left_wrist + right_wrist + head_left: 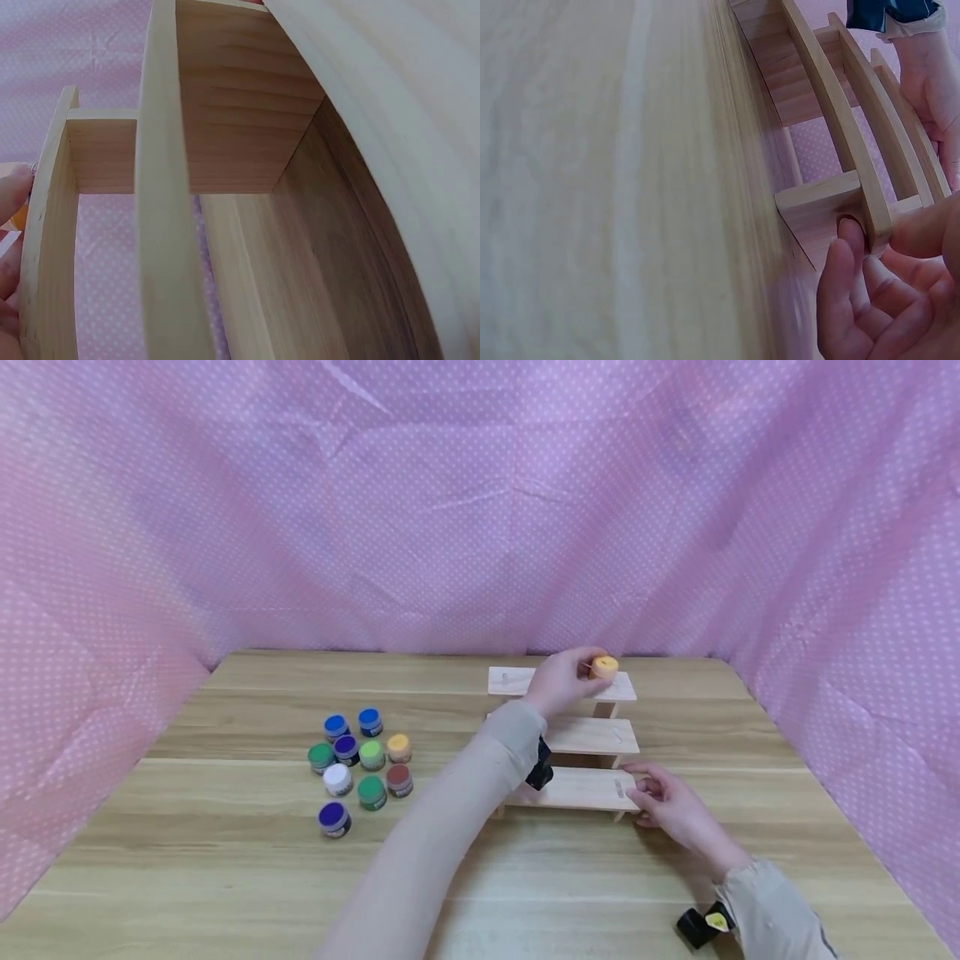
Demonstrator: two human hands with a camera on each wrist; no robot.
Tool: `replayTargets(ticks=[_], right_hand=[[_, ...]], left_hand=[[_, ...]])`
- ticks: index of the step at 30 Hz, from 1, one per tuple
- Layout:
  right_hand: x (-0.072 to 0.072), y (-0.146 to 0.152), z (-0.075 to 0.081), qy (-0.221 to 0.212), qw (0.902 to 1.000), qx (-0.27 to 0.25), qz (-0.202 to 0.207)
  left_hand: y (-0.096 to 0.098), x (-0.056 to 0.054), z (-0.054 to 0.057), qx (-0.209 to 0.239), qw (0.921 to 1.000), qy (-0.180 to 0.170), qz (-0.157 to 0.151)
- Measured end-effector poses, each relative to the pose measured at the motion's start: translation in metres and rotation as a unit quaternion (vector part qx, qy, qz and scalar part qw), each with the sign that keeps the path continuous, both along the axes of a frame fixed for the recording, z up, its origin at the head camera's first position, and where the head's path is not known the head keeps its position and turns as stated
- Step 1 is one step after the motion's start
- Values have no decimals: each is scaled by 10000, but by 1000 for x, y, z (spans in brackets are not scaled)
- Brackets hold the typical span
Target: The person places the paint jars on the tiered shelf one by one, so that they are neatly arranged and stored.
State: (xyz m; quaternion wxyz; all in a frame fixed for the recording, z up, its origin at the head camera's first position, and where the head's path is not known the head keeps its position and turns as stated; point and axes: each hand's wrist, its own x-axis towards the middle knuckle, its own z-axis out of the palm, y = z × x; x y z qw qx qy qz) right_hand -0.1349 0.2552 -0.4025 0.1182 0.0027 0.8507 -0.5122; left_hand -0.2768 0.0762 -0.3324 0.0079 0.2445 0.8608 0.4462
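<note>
A three-tier wooden step shelf [581,737] stands on the table. My left hand [564,680] reaches across it and pinches a small jar with a yellow-orange lid [604,667] at the right end of the top tier. Whether the jar's base touches the board cannot be made out. At the lowest tier's right end, my right hand [678,810] grips the board's edge. In the right wrist view, the thumb and curled fingers [838,281] lie around that board end [877,225]. The left wrist view shows the tiers from the side, with only part of the left hand [9,262] at its edge.
Left of the shelf stands a loose group of small jars with blue, purple, green, white, brown and yellow-orange lids, including a white-lidded jar [337,779]. Pink dotted cloth [480,527] hangs behind and at both sides of the wooden table [225,877].
</note>
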Motion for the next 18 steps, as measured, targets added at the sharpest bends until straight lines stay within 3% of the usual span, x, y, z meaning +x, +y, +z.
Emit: replayTargets(ticks=[9, 18], right_hand=[[1, 0, 1, -8, 10000, -22, -54], [-1, -3, 1, -87, 9999, 1, -95]], left_hand=[[-3, 1, 7, 349, 9980, -316, -425], [-15, 5, 28, 73, 9986, -276, -435]])
